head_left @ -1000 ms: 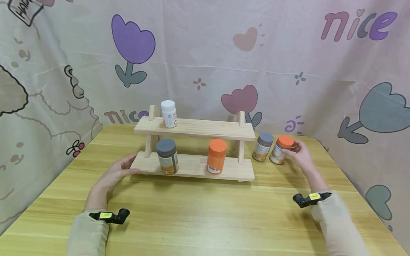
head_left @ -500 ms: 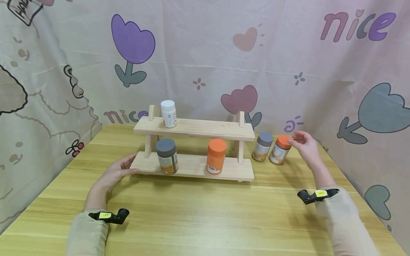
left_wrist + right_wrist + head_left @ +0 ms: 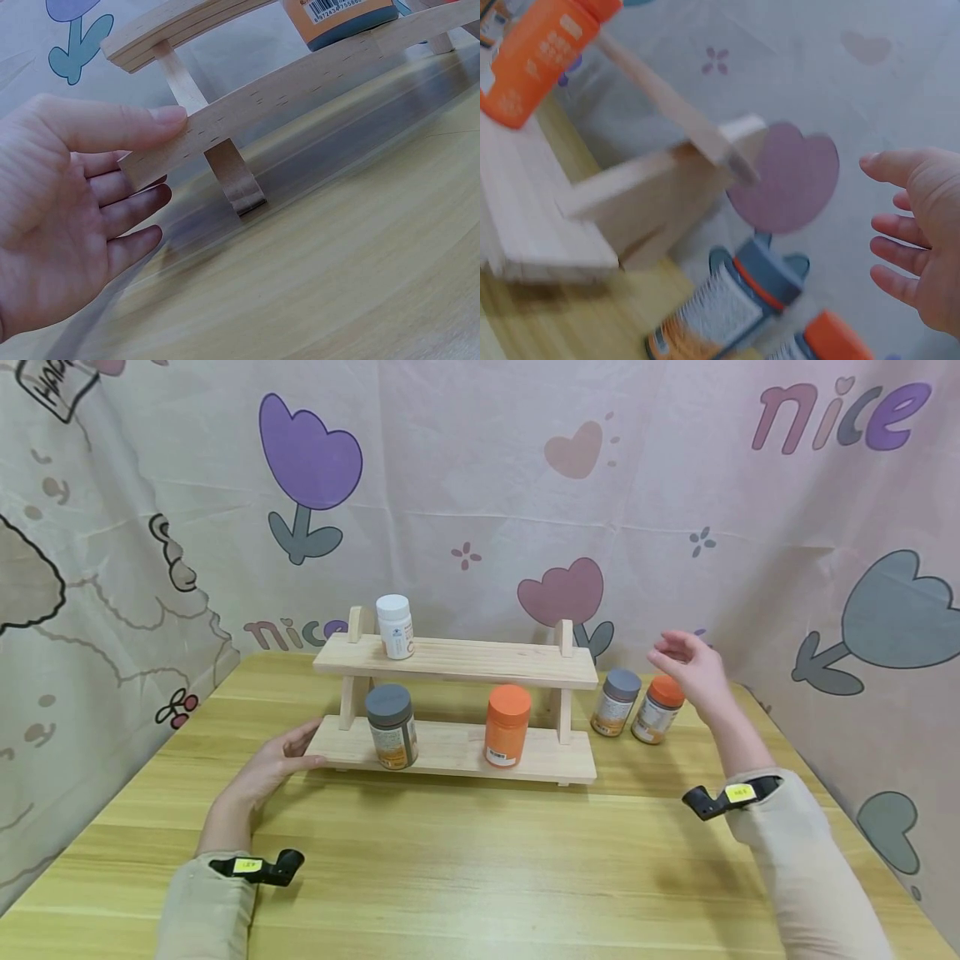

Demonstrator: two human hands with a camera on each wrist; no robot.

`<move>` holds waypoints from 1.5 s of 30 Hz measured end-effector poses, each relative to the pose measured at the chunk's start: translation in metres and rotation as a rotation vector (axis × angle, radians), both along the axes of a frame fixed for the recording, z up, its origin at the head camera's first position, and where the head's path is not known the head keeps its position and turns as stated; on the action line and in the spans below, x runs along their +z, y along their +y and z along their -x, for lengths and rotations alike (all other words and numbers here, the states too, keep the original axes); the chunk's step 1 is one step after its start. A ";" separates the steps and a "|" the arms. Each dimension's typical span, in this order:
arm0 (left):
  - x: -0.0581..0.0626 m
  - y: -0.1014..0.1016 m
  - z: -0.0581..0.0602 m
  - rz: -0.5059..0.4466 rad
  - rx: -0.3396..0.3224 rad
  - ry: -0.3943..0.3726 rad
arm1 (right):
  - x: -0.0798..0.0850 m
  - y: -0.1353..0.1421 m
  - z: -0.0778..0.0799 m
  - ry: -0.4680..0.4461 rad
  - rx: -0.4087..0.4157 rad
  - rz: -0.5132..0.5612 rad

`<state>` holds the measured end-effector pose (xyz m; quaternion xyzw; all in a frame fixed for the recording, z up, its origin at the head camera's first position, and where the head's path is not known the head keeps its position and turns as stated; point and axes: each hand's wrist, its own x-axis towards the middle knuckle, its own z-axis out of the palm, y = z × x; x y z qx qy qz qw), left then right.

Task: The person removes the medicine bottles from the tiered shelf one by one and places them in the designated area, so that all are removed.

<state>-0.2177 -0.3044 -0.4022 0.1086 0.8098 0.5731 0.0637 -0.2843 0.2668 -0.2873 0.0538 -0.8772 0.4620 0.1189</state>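
Observation:
My left hand (image 3: pixel 272 762) holds the left end of the two-tier wooden shelf (image 3: pixel 457 662). In the left wrist view its thumb (image 3: pixel 169 116) lies on the lower board's edge, with fingers behind and below. My right hand (image 3: pixel 693 670) is in the air, holding nothing, above a white bottle with an orange cap (image 3: pixel 656 720). Beside that bottle stands a grey-capped bottle (image 3: pixel 613 710), just right of the shelf. In the right wrist view the right fingers are loosely bent and apart from both bottles (image 3: pixel 724 300).
On the top tier stands a small white bottle (image 3: pixel 395 628) at the left. The lower tier bears a grey-capped jar (image 3: pixel 392 735) and an orange bottle (image 3: pixel 507 731). A printed cloth (image 3: pixel 465 460) hangs behind the wooden table (image 3: pixel 480 860).
My right hand has let go of the orange-capped bottle, drawn back, then risen up and leftward over it. The bottle stays standing on the table. My left hand keeps its place.

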 end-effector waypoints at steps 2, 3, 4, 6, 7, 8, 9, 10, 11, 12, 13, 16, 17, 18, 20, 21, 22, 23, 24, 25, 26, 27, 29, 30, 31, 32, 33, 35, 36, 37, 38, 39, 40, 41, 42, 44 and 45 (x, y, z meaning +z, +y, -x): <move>0.000 0.000 0.000 0.003 0.000 0.002 | 0.006 -0.009 0.000 0.008 0.023 0.017; 0.000 0.001 0.000 0.005 0.001 0.002 | 0.010 -0.013 0.001 0.009 0.032 0.024; 0.000 0.001 0.000 0.004 0.001 0.003 | 0.013 -0.018 0.001 0.012 0.044 0.029; -0.001 0.001 0.000 0.005 0.002 0.005 | 0.019 -0.027 0.003 0.013 0.061 0.039; -0.001 0.001 0.000 0.004 0.002 0.005 | 0.022 -0.032 0.004 0.014 0.070 0.050; -0.001 0.001 0.000 0.003 0.003 0.005 | 0.024 -0.037 0.005 0.014 0.082 0.059; -0.001 0.001 0.000 0.003 0.003 0.005 | 0.027 -0.041 0.006 0.018 0.093 0.063; -0.001 0.001 0.000 0.004 0.003 0.005 | 0.029 -0.046 0.008 0.021 0.104 0.071; -0.001 0.001 0.001 0.006 0.003 0.006 | 0.031 -0.051 0.009 0.027 0.114 0.077; -0.001 0.001 0.001 0.008 0.002 0.007 | 0.033 -0.055 0.011 0.034 0.126 0.084; -0.001 0.001 0.001 0.011 0.003 0.007 | 0.035 -0.060 0.012 0.040 0.139 0.090; -0.001 0.002 0.002 0.019 0.005 0.008 | 0.041 -0.074 0.015 0.055 0.172 0.099; -0.001 0.002 0.002 0.021 0.005 0.007 | 0.043 -0.079 0.016 0.061 0.184 0.102; -0.001 0.002 0.002 0.023 0.006 0.006 | 0.045 -0.084 0.017 0.065 0.199 0.110; -0.001 0.002 0.002 0.027 0.006 0.003 | 0.048 -0.093 0.019 0.067 0.228 0.122; -0.001 0.002 0.002 0.029 0.006 0.002 | 0.050 -0.098 0.019 0.071 0.244 0.123; 0.000 0.002 0.002 0.033 0.006 0.001 | 0.051 -0.104 0.020 0.074 0.260 0.124; 0.000 0.002 0.002 0.037 0.007 0.001 | 0.052 -0.109 0.020 0.074 0.274 0.123; 0.000 0.001 0.002 0.040 0.009 0.000 | 0.053 -0.114 0.020 0.074 0.288 0.123; 0.000 0.001 0.002 0.043 0.010 0.000 | 0.054 -0.119 0.020 0.074 0.299 0.123; 0.000 0.001 0.002 0.046 0.012 0.000 | 0.054 -0.125 0.020 0.070 0.309 0.122; 0.000 0.001 0.002 0.047 0.014 0.000 | 0.055 -0.130 0.020 0.067 0.315 0.120; 0.000 0.001 0.002 0.047 0.014 -0.001 | 0.056 -0.140 0.020 0.051 0.326 0.119; 0.000 0.001 0.002 0.045 0.013 -0.001 | 0.057 -0.145 0.020 0.045 0.335 0.120; 0.000 0.001 0.002 0.042 0.011 -0.002 | 0.057 -0.150 0.020 0.038 0.343 0.121; 0.000 0.001 0.001 0.038 0.009 -0.002 | 0.057 -0.155 0.021 0.032 0.350 0.118; 0.000 0.001 0.001 0.036 0.007 -0.002 | 0.058 -0.159 0.021 0.031 0.356 0.114; 0.000 0.001 0.002 0.033 0.007 -0.001 | 0.058 -0.169 0.021 0.027 0.370 0.106; 0.000 0.001 0.002 0.032 0.007 0.000 | 0.058 -0.174 0.021 0.027 0.375 0.101; 0.000 0.000 0.002 0.029 0.006 0.001 | 0.058 -0.178 0.021 0.025 0.375 0.097; 0.000 0.000 0.002 0.029 0.006 0.003 | 0.058 -0.183 0.021 0.023 0.374 0.093; 0.000 0.000 0.002 0.029 0.005 0.004 | 0.057 -0.187 0.021 0.017 0.374 0.089; 0.000 0.000 0.002 0.027 0.005 0.005 | 0.057 -0.191 0.021 0.011 0.372 0.088; -0.001 -0.001 0.002 0.025 0.003 0.006 | 0.057 -0.196 0.021 0.005 0.370 0.090; -0.001 -0.001 0.002 0.024 0.001 0.007 | 0.056 -0.201 0.021 -0.001 0.370 0.093; -0.001 -0.001 0.001 0.025 -0.001 0.008 | 0.055 -0.210 0.021 -0.009 0.371 0.100; -0.001 -0.002 0.001 0.029 0.000 0.008 | 0.054 -0.215 0.021 -0.012 0.375 0.105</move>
